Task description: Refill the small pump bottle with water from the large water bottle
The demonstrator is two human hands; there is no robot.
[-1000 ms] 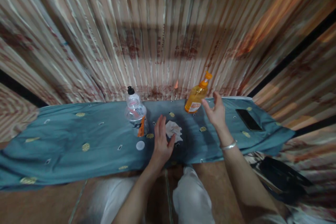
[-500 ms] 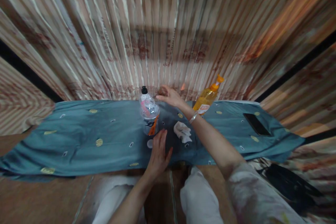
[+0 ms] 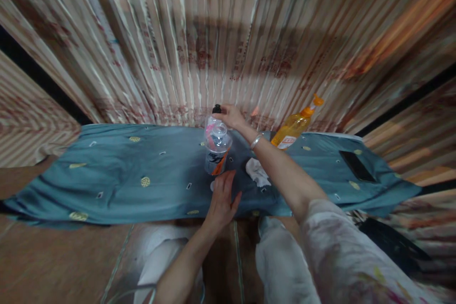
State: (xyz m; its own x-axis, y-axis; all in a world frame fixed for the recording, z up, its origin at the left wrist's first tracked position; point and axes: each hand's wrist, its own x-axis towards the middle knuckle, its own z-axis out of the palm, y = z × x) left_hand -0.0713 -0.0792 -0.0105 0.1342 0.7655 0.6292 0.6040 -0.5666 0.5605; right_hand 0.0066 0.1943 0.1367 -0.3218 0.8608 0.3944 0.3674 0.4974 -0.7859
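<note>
A clear plastic bottle [image 3: 218, 145] with a black and orange label stands on the cloth-covered table, its round top uncapped. Behind it is another clear bottle with pink print and a black cap [image 3: 216, 109], its body partly hidden. My right hand [image 3: 232, 117] reaches around the back and has its thumb and fingers at that black cap, closed on it. In front of the labelled bottle, my left hand [image 3: 224, 195] rests low with fingers stretched and thumb apart, holding nothing. A small whitish disc [image 3: 213, 185] lies beside its fingertips, partly covered.
A crumpled white tissue [image 3: 257, 172] lies under my right forearm. Farther right stands a yellow pump bottle [image 3: 292, 129], and a dark phone [image 3: 356, 166] lies near the right end of the blue-green tablecloth [image 3: 117, 175]. A pleated curtain [image 3: 228, 33] hangs directly behind the table.
My right hand has moved left onto the black cap behind the labelled bottle. My left hand stays near the disc. The whole view has shifted slightly.
</note>
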